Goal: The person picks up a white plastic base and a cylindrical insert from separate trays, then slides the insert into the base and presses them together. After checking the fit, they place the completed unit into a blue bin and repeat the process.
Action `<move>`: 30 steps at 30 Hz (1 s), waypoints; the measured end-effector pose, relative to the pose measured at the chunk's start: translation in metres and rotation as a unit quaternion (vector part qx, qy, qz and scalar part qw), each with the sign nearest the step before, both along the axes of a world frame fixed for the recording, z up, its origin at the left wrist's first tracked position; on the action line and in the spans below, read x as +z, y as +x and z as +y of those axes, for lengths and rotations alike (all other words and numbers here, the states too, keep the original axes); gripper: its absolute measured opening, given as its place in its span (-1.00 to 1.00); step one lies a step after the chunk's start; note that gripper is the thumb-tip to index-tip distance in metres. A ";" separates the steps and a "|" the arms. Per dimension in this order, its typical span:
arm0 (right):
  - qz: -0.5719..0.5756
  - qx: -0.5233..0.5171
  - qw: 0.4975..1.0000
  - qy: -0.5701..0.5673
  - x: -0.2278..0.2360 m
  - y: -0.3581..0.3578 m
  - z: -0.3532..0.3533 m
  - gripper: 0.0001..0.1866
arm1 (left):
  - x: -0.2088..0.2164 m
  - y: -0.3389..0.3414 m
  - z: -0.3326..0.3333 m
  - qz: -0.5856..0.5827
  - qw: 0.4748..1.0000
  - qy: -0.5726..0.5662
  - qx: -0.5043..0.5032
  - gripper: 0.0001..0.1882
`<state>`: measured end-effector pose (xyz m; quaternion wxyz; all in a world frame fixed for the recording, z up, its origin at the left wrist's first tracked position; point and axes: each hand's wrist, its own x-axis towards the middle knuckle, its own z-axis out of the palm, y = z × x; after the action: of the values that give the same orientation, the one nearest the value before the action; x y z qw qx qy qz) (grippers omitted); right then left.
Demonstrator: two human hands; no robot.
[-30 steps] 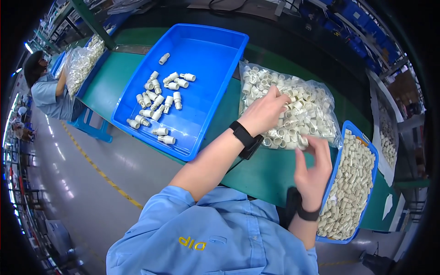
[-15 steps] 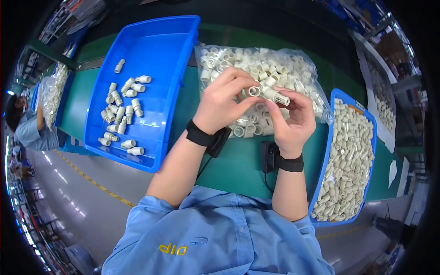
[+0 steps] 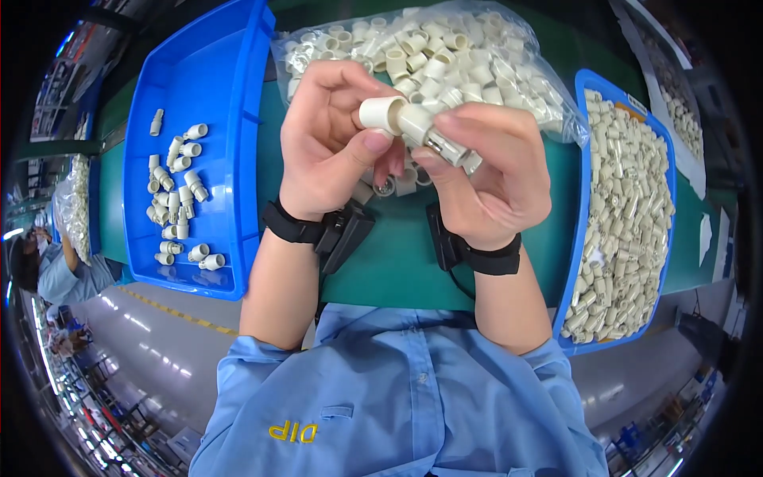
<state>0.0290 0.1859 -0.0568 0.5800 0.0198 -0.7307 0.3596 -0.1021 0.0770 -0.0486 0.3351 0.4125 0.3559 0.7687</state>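
Observation:
My left hand (image 3: 318,151) pinches a short white plastic sleeve (image 3: 380,114) between thumb and fingers, its open end turned to the right. In my right hand (image 3: 505,171) is a white plastic fitting (image 3: 416,124) with a slotted, narrower end, gripped by thumb and fingers. The fitting's wide end sits right at the sleeve's opening; whether they touch I cannot tell. Behind and beneath both hands lies a clear plastic bag (image 3: 563,119) full of loose white sleeves (image 3: 445,63).
At the left, a blue tray (image 3: 253,119) holds several assembled white pieces (image 3: 193,184). To the right, a blue bin (image 3: 566,306) is heaped with white fittings (image 3: 616,230). All rest on a green table (image 3: 381,262). Another person (image 3: 60,274) works at the far left.
The sleeve and fitting have come end to end, with the sleeve now turned toward the fitting. My view has shifted, so the trays and bag sit differently in it.

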 end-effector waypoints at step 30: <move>0.029 -0.064 0.992 0.104 -0.003 -0.003 0.000 -0.53 | 0.022 0.015 0.003 0.162 0.942 -0.200 0.215 -0.68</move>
<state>0.0259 0.1856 -0.0595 0.6179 0.0436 -0.7466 0.2427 -0.0872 0.0804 -0.0267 0.1753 0.3701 0.6317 0.6582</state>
